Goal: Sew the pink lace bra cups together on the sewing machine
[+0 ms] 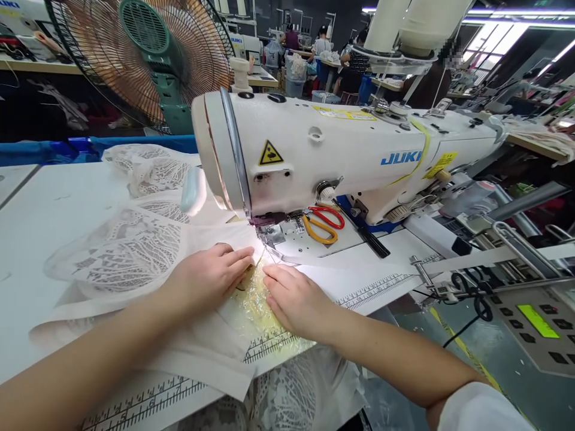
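Two bare hands, your left hand and your right hand, lay close together on the bench, with the sewing machine at twelve o'clock. Your left fingers were pressed together on the white lace-panelled fabric, which spread from beneath them toward nine o'clock. Your right fingers were bunched over a glossy yellowish patch; whether either hand pinched cloth could not be told. Red-and-yellow-handled scissors rested at two o'clock.

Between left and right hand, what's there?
Shiny yellowish material lies between the left hand and the right hand, seen in the head view.
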The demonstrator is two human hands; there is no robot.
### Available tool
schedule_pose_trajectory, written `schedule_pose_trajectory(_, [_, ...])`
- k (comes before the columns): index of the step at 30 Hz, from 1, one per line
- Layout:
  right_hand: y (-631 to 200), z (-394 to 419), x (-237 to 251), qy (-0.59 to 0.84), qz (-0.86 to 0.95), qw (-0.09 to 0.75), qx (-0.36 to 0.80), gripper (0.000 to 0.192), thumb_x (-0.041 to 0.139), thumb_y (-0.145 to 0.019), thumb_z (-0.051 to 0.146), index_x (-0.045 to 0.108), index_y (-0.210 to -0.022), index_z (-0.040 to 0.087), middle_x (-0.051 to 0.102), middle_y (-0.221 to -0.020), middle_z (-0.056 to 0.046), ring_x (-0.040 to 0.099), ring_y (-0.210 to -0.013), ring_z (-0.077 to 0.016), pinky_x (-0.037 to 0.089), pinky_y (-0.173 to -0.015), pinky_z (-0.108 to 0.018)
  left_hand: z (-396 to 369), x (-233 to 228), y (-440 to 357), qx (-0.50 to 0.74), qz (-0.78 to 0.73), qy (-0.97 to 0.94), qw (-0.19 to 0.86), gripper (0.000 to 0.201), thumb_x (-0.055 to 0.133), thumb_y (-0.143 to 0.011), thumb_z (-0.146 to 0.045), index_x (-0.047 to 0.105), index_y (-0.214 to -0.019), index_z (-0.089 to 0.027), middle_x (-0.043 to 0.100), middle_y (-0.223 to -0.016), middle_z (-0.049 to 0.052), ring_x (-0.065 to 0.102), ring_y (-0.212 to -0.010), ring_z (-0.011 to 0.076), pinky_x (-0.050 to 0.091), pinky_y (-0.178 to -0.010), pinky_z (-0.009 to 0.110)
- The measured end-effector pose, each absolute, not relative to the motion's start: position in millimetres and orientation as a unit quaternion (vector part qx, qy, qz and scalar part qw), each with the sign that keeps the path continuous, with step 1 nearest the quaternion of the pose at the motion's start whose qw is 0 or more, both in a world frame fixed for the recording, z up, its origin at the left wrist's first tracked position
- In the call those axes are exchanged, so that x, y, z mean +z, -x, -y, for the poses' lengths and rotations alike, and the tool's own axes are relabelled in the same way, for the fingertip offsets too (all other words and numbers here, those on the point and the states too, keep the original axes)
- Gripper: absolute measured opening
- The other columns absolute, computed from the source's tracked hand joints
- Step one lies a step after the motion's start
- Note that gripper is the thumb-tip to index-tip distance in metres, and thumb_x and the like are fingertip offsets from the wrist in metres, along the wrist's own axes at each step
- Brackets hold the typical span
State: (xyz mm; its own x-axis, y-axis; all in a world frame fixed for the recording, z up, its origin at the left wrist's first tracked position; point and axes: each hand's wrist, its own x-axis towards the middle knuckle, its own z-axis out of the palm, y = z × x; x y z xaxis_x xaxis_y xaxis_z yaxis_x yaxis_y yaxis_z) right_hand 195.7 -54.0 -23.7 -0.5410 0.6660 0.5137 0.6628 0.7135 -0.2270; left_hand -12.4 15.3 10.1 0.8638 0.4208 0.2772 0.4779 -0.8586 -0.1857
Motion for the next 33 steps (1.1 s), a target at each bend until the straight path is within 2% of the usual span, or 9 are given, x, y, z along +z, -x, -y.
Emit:
schedule_pose_trajectory(5, [-197, 54, -24, 0.375, 0.878, 0.298, 0.017, 0.027, 0.041, -0.090, 0.016, 0.061, -0.102, 0.002, 0.061, -0.113, -0.021, 0.055, -0.108, -0.0292, 0.049, -0.098, -0.043, -25, 9, 17, -0.109, 0.211, 0.969, 0.068, 0.039, 0.030, -0.095, -0.020, 0.067, -0.109, -0.014, 0.069, -0.114, 0.010, 0.063, -0.088, 0.0216, 0.056, -0.066, 0.032])
schedule_pose_trajectory(9, [-197, 54, -25, 0.380, 0.877, 0.293, 0.016, 0.027, 0.039, -0.090, 0.016, 0.061, -0.103, 0.004, 0.061, -0.114, -0.019, 0.055, -0.109, -0.0281, 0.049, -0.098, -0.041, -33, 9, 20, -0.097, 0.197, 0.975, 0.032, 0.040, 0.031, -0.095, -0.020, 0.067, -0.112, -0.016, 0.068, -0.116, 0.010, 0.062, -0.087, 0.0213, 0.056, -0.072, 0.034])
schedule_pose_trajectory(18, [-196, 55, -26, 0.383, 0.878, 0.288, 0.017, 0.028, 0.040, -0.089, 0.016, 0.060, -0.104, 0.003, 0.060, -0.115, -0.019, 0.055, -0.109, -0.0284, 0.050, -0.097, -0.041, -48, 5, 25, -0.095, 0.222, 0.969, 0.048, 0.043, 0.029, -0.095, -0.022, 0.068, -0.111, -0.013, 0.064, -0.122, 0.011, 0.061, -0.090, 0.0253, 0.056, -0.073, 0.040])
schedule_pose_trajectory(23, [-196, 56, -21, 0.379, 0.875, 0.299, 0.023, 0.026, 0.039, -0.089, 0.015, 0.060, -0.102, 0.005, 0.059, -0.115, -0.020, 0.053, -0.109, -0.0281, 0.049, -0.094, -0.041, -57, 10, 25, -0.058, 0.259, 0.963, 0.053, 0.045, 0.028, -0.094, -0.026, 0.068, -0.112, -0.020, 0.063, -0.125, 0.008, 0.061, -0.094, 0.0241, 0.055, -0.079, 0.039])
schedule_pose_trajectory(25, [-192, 63, -17, 0.365, 0.875, 0.315, 0.030, 0.023, 0.041, -0.090, 0.017, 0.059, -0.101, 0.007, 0.060, -0.112, -0.018, 0.053, -0.106, -0.0268, 0.049, -0.091, -0.041, -60, 11, 24, -0.048, 0.274, 0.959, 0.057, 0.045, 0.028, -0.095, -0.030, 0.068, -0.113, -0.021, 0.064, -0.124, 0.008, 0.061, -0.097, 0.0245, 0.054, -0.082, 0.039])
schedule_pose_trajectory(27, [-182, 73, -14, 0.339, 0.886, 0.315, 0.041, 0.021, 0.046, -0.090, 0.027, 0.058, -0.098, 0.011, 0.062, -0.104, -0.014, 0.056, -0.095, -0.0245, 0.050, -0.081, -0.039, -62, 10, 23, -0.043, 0.289, 0.954, 0.064, 0.046, 0.027, -0.095, -0.032, 0.067, -0.114, -0.019, 0.064, -0.123, 0.010, 0.061, -0.101, 0.0259, 0.054, -0.084, 0.040])
schedule_pose_trajectory(30, [-163, 90, -13, 0.311, 0.919, 0.240, 0.042, 0.036, 0.059, -0.083, 0.050, 0.059, -0.091, 0.015, 0.060, -0.087, -0.009, 0.054, -0.074, -0.0218, 0.048, -0.062, -0.035, -59, 9, 25, -0.039, 0.312, 0.947, 0.071, 0.044, 0.028, -0.095, -0.027, 0.065, -0.116, -0.018, 0.062, -0.126, 0.010, 0.061, -0.105, 0.0268, 0.053, -0.085, 0.041])
schedule_pose_trajectory(31, [-158, 94, -12, 0.315, 0.926, 0.206, 0.037, 0.038, 0.062, -0.081, 0.052, 0.059, -0.089, 0.015, 0.059, -0.083, -0.008, 0.054, -0.072, -0.0217, 0.047, -0.060, -0.034, -55, 10, 27, -0.039, 0.321, 0.943, 0.075, 0.044, 0.028, -0.094, -0.024, 0.065, -0.116, -0.018, 0.062, -0.126, 0.010, 0.060, -0.106, 0.0270, 0.053, -0.086, 0.042])
schedule_pose_trajectory(33, [-150, 99, -10, 0.325, 0.934, 0.147, 0.026, 0.027, 0.067, -0.079, 0.039, 0.059, -0.083, 0.015, 0.058, -0.078, -0.007, 0.053, -0.068, -0.0209, 0.046, -0.058, -0.032, -43, 13, 33, -0.045, 0.346, 0.934, 0.083, 0.044, 0.029, -0.090, -0.017, 0.064, -0.116, -0.017, 0.060, -0.128, 0.011, 0.059, -0.110, 0.0277, 0.052, -0.089, 0.044])
